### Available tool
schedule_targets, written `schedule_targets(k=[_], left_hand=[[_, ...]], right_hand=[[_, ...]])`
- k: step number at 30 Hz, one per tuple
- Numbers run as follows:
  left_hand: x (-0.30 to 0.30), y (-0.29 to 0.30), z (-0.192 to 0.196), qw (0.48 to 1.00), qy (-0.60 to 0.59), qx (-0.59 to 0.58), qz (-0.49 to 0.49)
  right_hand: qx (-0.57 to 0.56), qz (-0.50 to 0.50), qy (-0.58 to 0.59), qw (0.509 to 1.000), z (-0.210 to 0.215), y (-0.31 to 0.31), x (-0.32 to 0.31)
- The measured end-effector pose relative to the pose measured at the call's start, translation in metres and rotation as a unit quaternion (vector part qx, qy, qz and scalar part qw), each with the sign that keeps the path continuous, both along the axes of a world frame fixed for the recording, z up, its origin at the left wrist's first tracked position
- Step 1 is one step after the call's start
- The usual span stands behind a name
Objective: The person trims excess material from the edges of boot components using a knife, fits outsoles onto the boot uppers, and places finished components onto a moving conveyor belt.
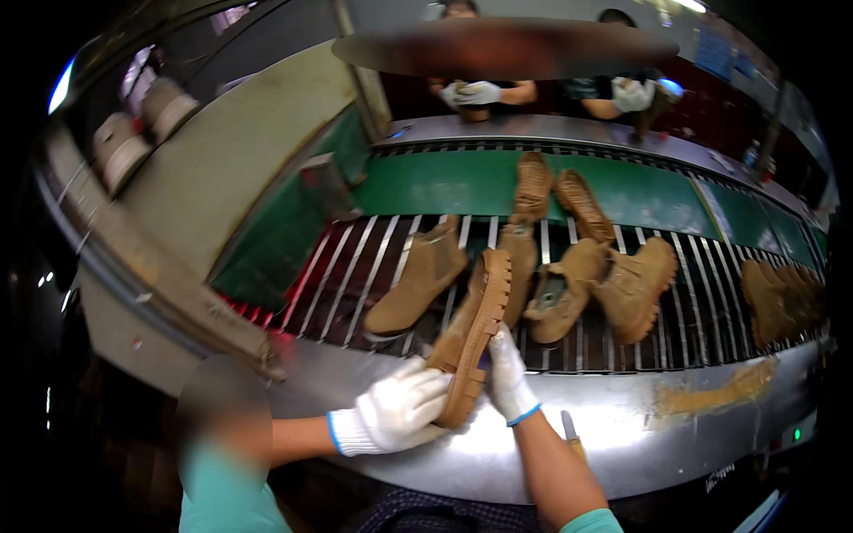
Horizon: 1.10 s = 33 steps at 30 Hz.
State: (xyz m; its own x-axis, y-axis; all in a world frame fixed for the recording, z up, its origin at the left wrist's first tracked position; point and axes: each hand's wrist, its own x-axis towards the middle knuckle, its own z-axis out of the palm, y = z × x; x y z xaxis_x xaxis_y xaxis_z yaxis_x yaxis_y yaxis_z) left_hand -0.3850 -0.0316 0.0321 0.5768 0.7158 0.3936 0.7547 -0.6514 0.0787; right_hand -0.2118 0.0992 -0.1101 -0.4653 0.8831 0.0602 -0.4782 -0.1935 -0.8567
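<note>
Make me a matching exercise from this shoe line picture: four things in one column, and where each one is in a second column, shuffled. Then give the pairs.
Things
1. Tan boot with the lugged sole
2. Pair of soles-up shoes
3. Tan ankle boot
4. Yellowish smear

Places
A. On the green belt, further back
B. On the metal ledge, to the right
C. Held between the left hand and right hand, both in white gloves
D. Lying alone on the slatted conveyor, left of the held boot

Pairs: 1-C, 2-A, 3-D, 4-B
</note>
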Motion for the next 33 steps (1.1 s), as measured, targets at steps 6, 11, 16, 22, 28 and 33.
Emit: schedule_targets(k=[6, 11, 16, 22, 28, 33], left_hand=[[-0.001, -0.039, -0.027, 0.999, -0.015, 0.033, 0.034], [-0.009, -0.060, -0.038, 0.999, 0.035, -0.035, 0.017], [-0.021, -0.053, -0.031, 0.999, -0.049, -0.002, 0.011], [-0.099, 0.055, -0.026, 0.987, -0.091, 0.066, 0.117], [-0.207, 0.265, -0.057, 0.925, 0.036, -0.064, 0.374], [-0.283, 0.361, -0.087, 0.869, 0.160, -0.127, 0.451]], right_hand=[[-0.101, 0.147, 0.062, 0.982, 0.027, -0.024, 0.004], [0.013, 0.100, -0.124, 0.987, 0.035, -0.044, -0.013], [-0.006, -0.025, -0.127, 0.992, 0.022, -0.039, -0.017], [0.002, -0.066, -0.120, 0.991, 0.032, -0.046, -0.019], [0.105, -0.079, -0.224, 0.966, 0.030, -0.053, -0.008], [0.016, 0.028, -0.335, 0.942, 0.046, -0.052, 0.005]])
